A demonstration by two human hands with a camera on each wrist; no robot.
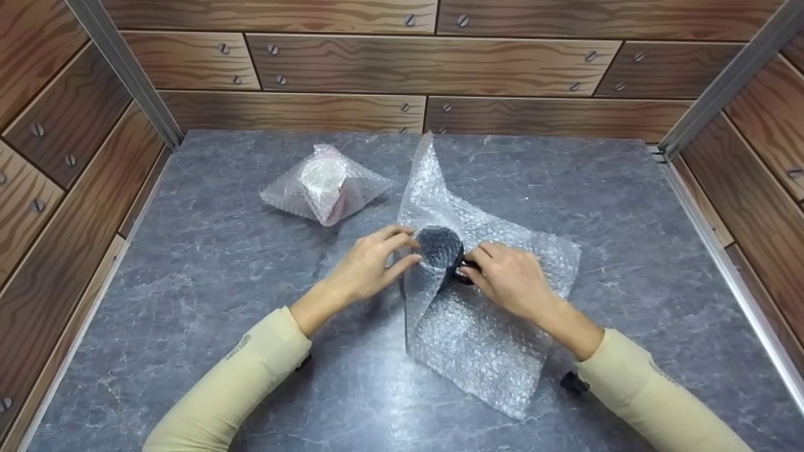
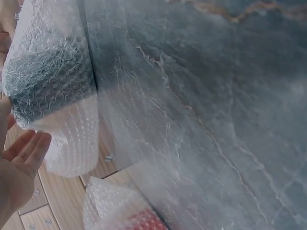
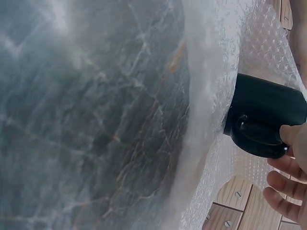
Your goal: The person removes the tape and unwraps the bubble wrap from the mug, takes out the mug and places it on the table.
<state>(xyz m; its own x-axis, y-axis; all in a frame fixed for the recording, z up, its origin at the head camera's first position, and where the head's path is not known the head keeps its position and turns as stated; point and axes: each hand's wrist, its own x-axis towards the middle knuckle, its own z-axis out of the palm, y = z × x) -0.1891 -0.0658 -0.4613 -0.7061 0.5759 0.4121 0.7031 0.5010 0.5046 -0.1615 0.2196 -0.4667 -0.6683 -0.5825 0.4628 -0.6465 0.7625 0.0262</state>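
Note:
A black mug [image 3: 266,103] stands on a large sheet of bubble wrap [image 1: 483,351]. One side of the sheet rises over the mug, so its mouth shows through the clear bubbles in the head view. My right hand [image 1: 512,276] pinches the mug's handle [image 3: 256,136] between thumb and fingers. On the mug's other side, my left hand [image 1: 370,263] rests its fingertips against the raised wrap near the rim. In the left wrist view its fingers [image 2: 31,151] are extended along the wrap-covered mug.
A bubble-wrapped item [image 1: 333,188], pink-red below with a pale round top, sits at the back left. The grey marbled tabletop [image 1: 207,263] is bordered by wood-patterned walls [image 1: 433,63] and metal corner posts [image 1: 722,81]. Loose wrap spreads right and toward the front.

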